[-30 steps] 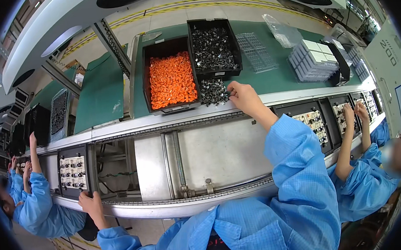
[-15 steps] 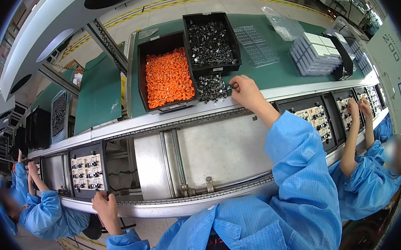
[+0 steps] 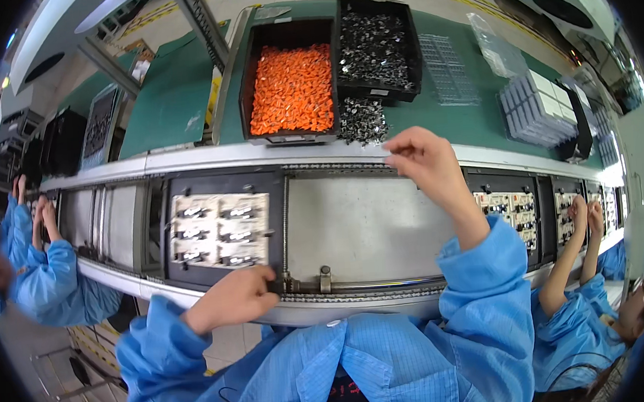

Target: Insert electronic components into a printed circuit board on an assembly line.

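Observation:
My left hand [image 3: 240, 296] has its fingers curled over the near right corner of a black tray [image 3: 274, 197]. That tray lies on the conveyor and carries a panel of cream circuit boards [image 3: 243, 232] with dark and shiny parts on them. Raised over the conveyor's far rail, my right hand [image 3: 430, 162] holds thumb and fingertips close together. Whatever is between them is too small to make out. Just beyond and to the left of it is a loose pile of small black and silver parts [image 3: 362, 120], in front of a black bin [image 3: 380, 91] of similar parts.
A black bin [image 3: 292, 137] of orange parts stands left of the pile. Clear plastic trays [image 3: 447, 69] and stacked white boxes [image 3: 543, 107] lie to the right on the green bench. More board trays [image 3: 508, 214] sit rightward, where a co-worker's hands [image 3: 586, 216] work. Other co-workers are at left.
The black tray with the boards has slid right along the conveyor with my left hand at its corner. My right hand has drawn back from the pile of small parts toward me.

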Available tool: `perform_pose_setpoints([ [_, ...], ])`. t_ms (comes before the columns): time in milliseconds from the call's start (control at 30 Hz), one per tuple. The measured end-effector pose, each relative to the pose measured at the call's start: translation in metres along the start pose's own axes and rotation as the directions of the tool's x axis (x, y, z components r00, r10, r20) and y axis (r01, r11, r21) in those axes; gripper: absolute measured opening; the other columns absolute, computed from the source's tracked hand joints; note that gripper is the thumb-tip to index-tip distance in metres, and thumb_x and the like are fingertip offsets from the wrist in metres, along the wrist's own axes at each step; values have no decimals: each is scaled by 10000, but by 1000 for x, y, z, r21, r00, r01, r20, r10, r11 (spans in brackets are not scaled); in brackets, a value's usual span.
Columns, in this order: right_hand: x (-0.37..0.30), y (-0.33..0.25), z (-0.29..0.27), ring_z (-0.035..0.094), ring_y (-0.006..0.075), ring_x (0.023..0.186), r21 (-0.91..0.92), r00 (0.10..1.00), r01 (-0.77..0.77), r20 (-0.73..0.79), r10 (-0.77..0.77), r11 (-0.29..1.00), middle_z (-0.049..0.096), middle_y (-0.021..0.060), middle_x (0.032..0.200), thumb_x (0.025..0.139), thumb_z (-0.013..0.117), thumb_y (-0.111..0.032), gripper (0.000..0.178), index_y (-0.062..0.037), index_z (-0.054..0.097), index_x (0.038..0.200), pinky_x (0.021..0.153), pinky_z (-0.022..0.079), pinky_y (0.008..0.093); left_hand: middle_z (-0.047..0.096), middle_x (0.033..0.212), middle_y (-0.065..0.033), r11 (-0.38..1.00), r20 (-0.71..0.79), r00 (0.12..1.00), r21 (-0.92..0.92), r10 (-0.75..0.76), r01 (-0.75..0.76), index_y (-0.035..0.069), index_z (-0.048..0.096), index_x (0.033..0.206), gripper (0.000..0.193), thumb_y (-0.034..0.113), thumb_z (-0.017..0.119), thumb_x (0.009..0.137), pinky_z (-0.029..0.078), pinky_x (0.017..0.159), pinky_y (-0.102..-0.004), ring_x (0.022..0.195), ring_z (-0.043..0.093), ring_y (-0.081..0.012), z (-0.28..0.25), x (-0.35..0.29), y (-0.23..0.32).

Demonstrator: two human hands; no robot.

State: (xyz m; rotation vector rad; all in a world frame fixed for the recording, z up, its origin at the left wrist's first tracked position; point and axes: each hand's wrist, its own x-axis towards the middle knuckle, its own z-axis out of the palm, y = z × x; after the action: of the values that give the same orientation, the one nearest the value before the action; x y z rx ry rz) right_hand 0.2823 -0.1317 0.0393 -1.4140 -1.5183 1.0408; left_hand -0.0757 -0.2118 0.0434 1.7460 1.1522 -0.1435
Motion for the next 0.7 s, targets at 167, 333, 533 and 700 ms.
perform_pose_setpoints([
  [167,-47,-2,14,618,102,836,108,985,35,164,-52,994,645,75,983,815,713,103,187,43,697,991,708,532,221,654,710,-166,978,381,901,-95,208,-185,-118,499,1285,520,177,578,864,473,586,-390,623,611,-264,25,58,57],
  [333,-80,23,-2,625,133,888,217,966,-183,219,135,959,640,91,1024,786,715,139,139,50,729,892,770,547,249,655,701,-201,865,-88,910,358,405,-350,-26,662,896,197,150,581,857,523,658,-442,663,648,-365,-23,133,89],
  [533,-85,51,3,634,153,891,246,968,-228,163,191,942,647,86,999,825,686,108,134,39,738,928,780,550,267,645,985,-236,730,-635,551,680,541,67,-4,644,1128,255,170,598,948,513,865,-458,967,634,-396,-159,258,39],
  [700,-67,55,16,665,208,910,-160,995,48,95,-33,986,663,100,951,816,669,94,151,21,721,937,765,541,309,699,1022,-203,784,-620,628,620,470,25,31,687,1165,323,201,689,891,531,875,-443,973,670,-363,-177,296,37],
])
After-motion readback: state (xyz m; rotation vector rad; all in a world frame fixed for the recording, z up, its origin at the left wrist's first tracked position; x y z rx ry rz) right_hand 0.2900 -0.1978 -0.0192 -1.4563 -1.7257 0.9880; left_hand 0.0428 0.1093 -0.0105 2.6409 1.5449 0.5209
